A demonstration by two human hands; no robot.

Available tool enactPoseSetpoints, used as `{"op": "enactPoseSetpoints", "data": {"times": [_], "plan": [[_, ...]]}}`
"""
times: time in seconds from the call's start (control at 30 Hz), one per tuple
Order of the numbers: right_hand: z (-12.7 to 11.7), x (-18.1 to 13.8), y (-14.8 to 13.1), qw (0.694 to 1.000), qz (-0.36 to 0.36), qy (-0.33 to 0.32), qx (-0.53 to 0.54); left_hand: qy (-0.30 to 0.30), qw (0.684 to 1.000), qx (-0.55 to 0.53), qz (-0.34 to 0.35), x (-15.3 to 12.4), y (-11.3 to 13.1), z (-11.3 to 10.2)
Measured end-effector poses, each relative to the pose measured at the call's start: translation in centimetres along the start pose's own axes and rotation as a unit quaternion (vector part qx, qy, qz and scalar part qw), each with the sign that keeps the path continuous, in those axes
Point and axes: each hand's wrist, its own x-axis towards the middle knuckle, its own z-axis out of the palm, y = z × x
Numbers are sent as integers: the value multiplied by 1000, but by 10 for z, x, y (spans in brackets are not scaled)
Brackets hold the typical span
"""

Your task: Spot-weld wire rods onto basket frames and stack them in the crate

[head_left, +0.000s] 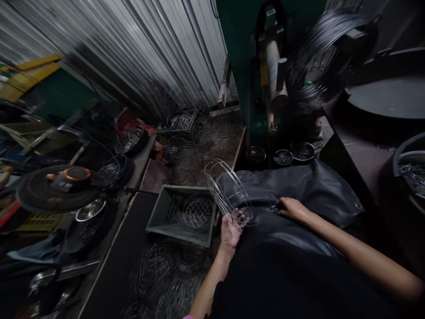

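Left hand grips a tilted wire basket; right of it, right hand adjoins wire pieces, pinch indeterminable.

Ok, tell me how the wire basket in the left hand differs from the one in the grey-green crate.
The held basket is gripped by the left hand; the crated basket lies in the grey-green crate, no hand touching it.
The held basket tilts, showing the wires along its side; the crated basket shows a rounded, criss-crossed face.
Both are open wire frames.

Wire bskt in L hand
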Motion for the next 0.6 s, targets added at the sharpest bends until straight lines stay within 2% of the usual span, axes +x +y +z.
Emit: {"op": "enactPoseSetpoints", "data": {"times": [0.23,0.37,0.6], "plan": [[7,18,-22,998,2,-28,-55,-5,998,27,60,29,20,14],[9,23,-10,998,19,-12,-51,19,997,27,77,40,20,8],[3,27,15,999,30,11,-19,17,996,13,85,49,17,4]]}}
